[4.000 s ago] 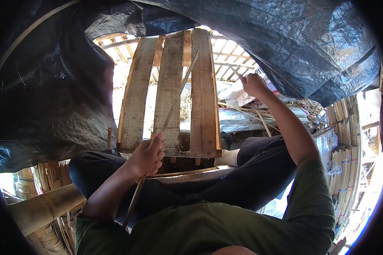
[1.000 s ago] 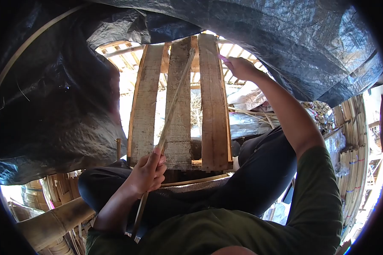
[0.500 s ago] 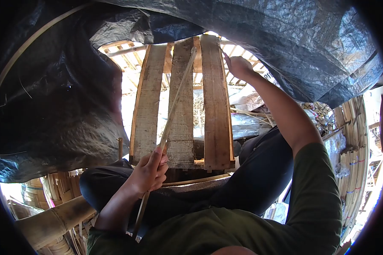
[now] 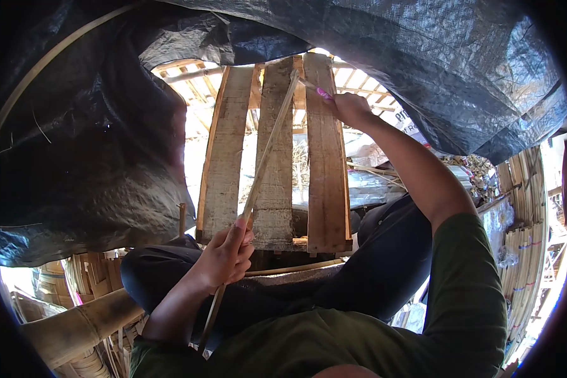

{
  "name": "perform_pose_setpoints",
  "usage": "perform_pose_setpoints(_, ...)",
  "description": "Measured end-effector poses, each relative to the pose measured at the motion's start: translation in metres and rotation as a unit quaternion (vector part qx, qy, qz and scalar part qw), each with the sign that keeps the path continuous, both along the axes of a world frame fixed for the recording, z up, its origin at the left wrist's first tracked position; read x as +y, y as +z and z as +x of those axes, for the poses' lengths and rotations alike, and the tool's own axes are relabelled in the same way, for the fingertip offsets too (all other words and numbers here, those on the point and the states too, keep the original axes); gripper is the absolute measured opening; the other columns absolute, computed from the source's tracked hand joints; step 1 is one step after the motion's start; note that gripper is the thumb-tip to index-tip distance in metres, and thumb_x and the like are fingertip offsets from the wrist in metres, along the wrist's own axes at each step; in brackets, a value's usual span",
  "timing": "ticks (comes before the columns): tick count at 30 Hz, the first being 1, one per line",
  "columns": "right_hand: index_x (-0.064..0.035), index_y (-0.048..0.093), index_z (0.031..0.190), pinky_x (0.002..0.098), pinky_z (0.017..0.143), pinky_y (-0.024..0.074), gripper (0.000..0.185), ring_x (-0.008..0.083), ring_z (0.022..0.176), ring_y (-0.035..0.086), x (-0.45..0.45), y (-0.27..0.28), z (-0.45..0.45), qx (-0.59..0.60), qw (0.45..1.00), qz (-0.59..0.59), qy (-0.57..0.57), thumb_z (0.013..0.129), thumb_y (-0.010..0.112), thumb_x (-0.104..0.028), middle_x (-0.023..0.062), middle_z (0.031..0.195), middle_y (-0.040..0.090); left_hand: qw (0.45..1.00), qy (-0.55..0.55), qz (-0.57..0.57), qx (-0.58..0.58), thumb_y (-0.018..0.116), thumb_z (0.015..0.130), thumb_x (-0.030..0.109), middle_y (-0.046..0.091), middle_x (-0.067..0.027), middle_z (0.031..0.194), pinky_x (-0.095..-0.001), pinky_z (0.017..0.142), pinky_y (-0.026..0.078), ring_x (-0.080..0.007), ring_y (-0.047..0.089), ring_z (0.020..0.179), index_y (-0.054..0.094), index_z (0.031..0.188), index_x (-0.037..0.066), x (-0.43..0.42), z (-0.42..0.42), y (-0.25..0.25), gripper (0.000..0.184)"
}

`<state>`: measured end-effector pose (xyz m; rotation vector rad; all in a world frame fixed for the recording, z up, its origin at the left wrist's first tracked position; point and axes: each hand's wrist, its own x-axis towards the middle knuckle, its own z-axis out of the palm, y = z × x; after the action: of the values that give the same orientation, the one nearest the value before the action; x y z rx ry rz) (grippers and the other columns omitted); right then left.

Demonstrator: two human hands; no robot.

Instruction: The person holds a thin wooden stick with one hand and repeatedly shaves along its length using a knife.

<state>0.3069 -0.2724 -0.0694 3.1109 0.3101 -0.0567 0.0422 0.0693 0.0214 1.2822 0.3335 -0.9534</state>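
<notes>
My left hand (image 4: pixel 225 257) is closed around a long, thin bamboo strip (image 4: pixel 266 154), low over my lap. The strip slants up and away across a slatted wooden bench (image 4: pixel 275 208), and its lower end passes down beside my body. My right hand (image 4: pixel 353 108), above the far right of the bench, grips a pink-handled knife (image 4: pixel 323 93). Its narrow blade points left and meets or nearly meets the strip's far tip; I cannot tell if they touch.
Dark plastic sheeting (image 4: pixel 82 151) hangs at left and overhead. A thick bamboo pole (image 4: pixel 85 327) lies at lower left. Bundled bamboo slats (image 4: pixel 524 252) stand at right. My bent legs (image 4: pixel 384 252) flank the bench's near end.
My right hand has moved slightly, and the pink knife handle and blade now show, turned left toward the strip's tip. The left hand keeps its hold on the strip.
</notes>
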Motion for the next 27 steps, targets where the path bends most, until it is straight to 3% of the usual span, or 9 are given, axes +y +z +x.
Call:
perform_pose_setpoints(4, -0.0067, 0.071, 0.099, 0.0424, 0.076, 0.0552, 0.04, 0.03, 0.092, 0.07, -0.015, -0.004, 0.016, -0.003, 0.978, -0.007, -0.209, 0.1, 0.038, -0.028, 0.0132, 0.097, 0.072, 1.0, 0.0, -0.008, 0.003, 0.033, 0.097, 0.062, 0.031, 0.0062, 0.056, -0.0211, 0.033, 0.026, -0.0033, 0.03, 0.038, 0.037, 0.079, 0.017, 0.001, -0.001, -0.003, 0.049)
perform_pose_setpoints(6, -0.0067, 0.072, 0.099, 0.042, 0.077, 0.0552, 0.036, 0.0303, 0.092, 0.07, -0.012, 0.007, 0.012, -0.019, 0.969, -0.022, -0.244, 0.1, 0.04, -0.024, 0.0132, 0.097, 0.072, 1.0, -0.006, -0.006, -0.008, 0.033, 0.097, 0.062, 0.031, 0.0062, 0.056, -0.0211, 0.033, 0.026, -0.0033, 0.03, 0.038, 0.037, 0.079, 0.017, 0.002, -0.001, -0.001, 0.049)
perform_pose_setpoints(16, -0.0038, 0.069, 0.104, 0.0436, 0.082, 0.0537, 0.031, 0.0308, 0.1, 0.067, 0.004, 0.044, -0.01, 0.027, 0.976, 0.034, -0.214, 0.091, 0.051, -0.025, 0.0155, 0.104, 0.07, 1.0, 0.0, -0.015, -0.018, 0.034, 0.098, 0.061, 0.031, 0.0064, 0.057, -0.0217, 0.033, 0.026, -0.0038, 0.029, 0.037, 0.038, 0.08, 0.017, 0.0, -0.001, -0.003, 0.047)
perform_pose_setpoints(18, 0.001, 0.065, 0.077, 0.0419, 0.06, 0.0538, 0.054, 0.027, 0.059, 0.066, 0.002, 0.043, -0.014, -0.019, 0.977, 0.101, -0.185, 0.1, 0.038, -0.04, 0.0154, 0.065, 0.065, 1.0, 0.001, -0.011, -0.021, 0.035, 0.098, 0.06, 0.031, 0.0064, 0.057, -0.0219, 0.033, 0.025, -0.004, 0.029, 0.037, 0.038, 0.081, 0.017, -0.003, 0.0, -0.004, 0.047)
perform_pose_setpoints(19, 0.001, 0.065, 0.077, 0.0419, 0.06, 0.0538, 0.054, 0.027, 0.059, 0.066, 0.003, 0.049, -0.018, -0.02, 0.977, 0.102, -0.186, 0.1, 0.038, -0.04, 0.0154, 0.065, 0.065, 1.0, 0.013, -0.021, -0.005, 0.036, 0.098, 0.059, 0.031, 0.0063, 0.057, -0.0221, 0.033, 0.024, -0.0042, 0.029, 0.037, 0.039, 0.082, 0.016, -0.004, 0.001, -0.003, 0.046)
perform_pose_setpoints(21, 0.0027, 0.061, 0.069, 0.0362, 0.042, 0.0479, 0.054, 0.021, 0.041, 0.057, 0.007, 0.064, -0.029, 0.09, 0.933, 0.27, -0.219, 0.1, 0.041, -0.037, 0.0135, 0.053, 0.058, 0.999, 0.023, -0.031, 0.011, 0.037, 0.098, 0.059, 0.031, 0.0063, 0.056, -0.0223, 0.033, 0.024, -0.0044, 0.028, 0.037, 0.041, 0.083, 0.016, -0.008, 0.003, -0.005, 0.045)
perform_pose_setpoints(22, 0.0027, 0.061, 0.069, 0.0362, 0.042, 0.0479, 0.054, 0.021, 0.041, 0.057, 0.009, 0.066, -0.033, 0.089, 0.933, 0.27, -0.22, 0.1, 0.041, -0.037, 0.0135, 0.053, 0.058, 0.998, 0.041, -0.043, 0.021, 0.038, 0.098, 0.058, 0.031, 0.0062, 0.056, -0.0226, 0.034, 0.023, -0.0045, 0.028, 0.037, 0.042, 0.084, 0.016, -0.011, 0.004, -0.008, 0.044)
perform_pose_setpoints(24, 0.0052, 0.058, 0.068, 0.0326, 0.033, 0.0413, 0.051, 0.0183, 0.037, 0.052, 0.013, 0.069, -0.04, 0.147, 0.871, 0.393, -0.257, 0.099, 0.044, -0.033, 0.0139, 0.054, 0.058, 0.996, 0.058, -0.054, 0.031, 0.039, 0.098, 0.057, 0.032, 0.0062, 0.056, -0.0229, 0.034, 0.023, -0.0047, 0.027, 0.037, 0.044, 0.086, 0.015, -0.015, 0.007, -0.015, 0.044)
perform_pose_setpoints(27, 0.007, 0.056, 0.084, 0.0329, 0.046, 0.0521, 0.034, 0.0201, 0.053, 0.062, 0.021, 0.069, -0.053, 0.179, 0.812, 0.489, -0.265, 0.098, 0.045, -0.022, 0.0158, 0.07, 0.064, 0.991, 0.093, -0.069, 0.065, 0.04, 0.098, 0.056, 0.032, 0.0061, 0.056, -0.0233, 0.034, 0.023, -0.0051, 0.026, 0.037, 0.045, 0.089, 0.015, -0.022, 0.011, -0.026, 0.043)
